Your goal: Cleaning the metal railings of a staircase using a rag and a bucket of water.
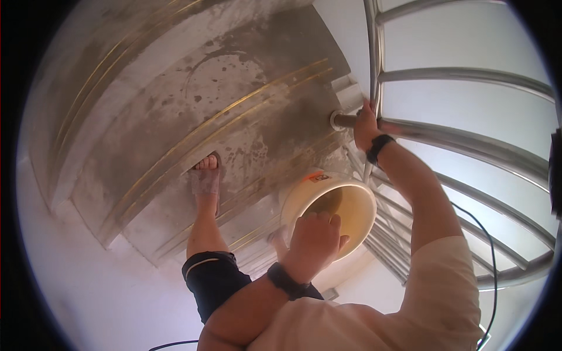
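My left hand [318, 239] is over the mouth and near rim of a cream plastic bucket [360, 199], its fingers curled and its thumb out to one side. The bucket appears held up by this hand, though the gripped part is hidden. Inside, the bucket looks dark towards its bottom; its contents are unclear. An orange mark and a small label show on its outer wall. At the right, my right hand [366, 127] is closed around a metal stair railing [375, 57], where a round post meets the bars. A dark band circles each wrist.
Concrete stairs [153, 101] with brass-coloured edge strips [246, 96] curve across the view, with wet patches and splashes. One sandalled foot [206, 164] stands on a step; the other is blurred beside the bucket. White walls flank the stairs. A dark cable [489, 241] hangs at the right.
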{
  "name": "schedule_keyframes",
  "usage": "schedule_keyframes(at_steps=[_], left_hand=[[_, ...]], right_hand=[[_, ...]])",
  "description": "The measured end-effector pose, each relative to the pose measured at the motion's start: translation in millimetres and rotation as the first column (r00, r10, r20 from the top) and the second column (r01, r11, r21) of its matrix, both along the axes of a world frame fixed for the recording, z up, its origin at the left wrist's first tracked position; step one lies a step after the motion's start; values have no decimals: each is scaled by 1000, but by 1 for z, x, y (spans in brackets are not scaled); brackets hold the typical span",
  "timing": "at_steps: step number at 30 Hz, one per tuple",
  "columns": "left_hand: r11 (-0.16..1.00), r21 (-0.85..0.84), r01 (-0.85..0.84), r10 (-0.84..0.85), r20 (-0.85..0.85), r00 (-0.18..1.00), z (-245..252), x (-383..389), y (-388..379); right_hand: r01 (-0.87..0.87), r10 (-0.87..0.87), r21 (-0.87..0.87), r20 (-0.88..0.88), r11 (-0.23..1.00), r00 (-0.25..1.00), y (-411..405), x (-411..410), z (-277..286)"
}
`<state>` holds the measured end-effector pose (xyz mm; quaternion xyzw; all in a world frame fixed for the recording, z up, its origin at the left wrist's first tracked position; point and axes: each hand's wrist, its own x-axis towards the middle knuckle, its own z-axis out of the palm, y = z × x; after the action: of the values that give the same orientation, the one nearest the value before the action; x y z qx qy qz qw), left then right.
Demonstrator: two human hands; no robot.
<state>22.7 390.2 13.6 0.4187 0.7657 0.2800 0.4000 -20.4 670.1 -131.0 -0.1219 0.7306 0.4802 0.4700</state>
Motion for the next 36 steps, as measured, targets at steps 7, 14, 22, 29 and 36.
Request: schedule_keyframes(at_steps=[7, 14, 22, 29, 36], left_hand=[[993, -99, 68, -64, 42, 997, -8, -7, 6], [997, -71, 11, -4, 98, 995, 0, -28, -22], [994, -107, -35, 46, 102, 994, 10, -48, -40], [996, 13, -85, 81, 184, 980, 7, -59, -42], [996, -55, -74, 79, 109, 991, 15, -63, -46]], right_hand=[[241, -252, -140, -64, 960, 966, 13, -13, -44], [593, -618, -254, -25, 764, 785, 23, -23, -78], [524, -585, -299, -168, 797, 794, 18, -17, -122], [357, -392, -196, -185, 913, 901, 9, 2, -83], [579, -907, -701, -281, 416, 312, 64, -11, -150]])
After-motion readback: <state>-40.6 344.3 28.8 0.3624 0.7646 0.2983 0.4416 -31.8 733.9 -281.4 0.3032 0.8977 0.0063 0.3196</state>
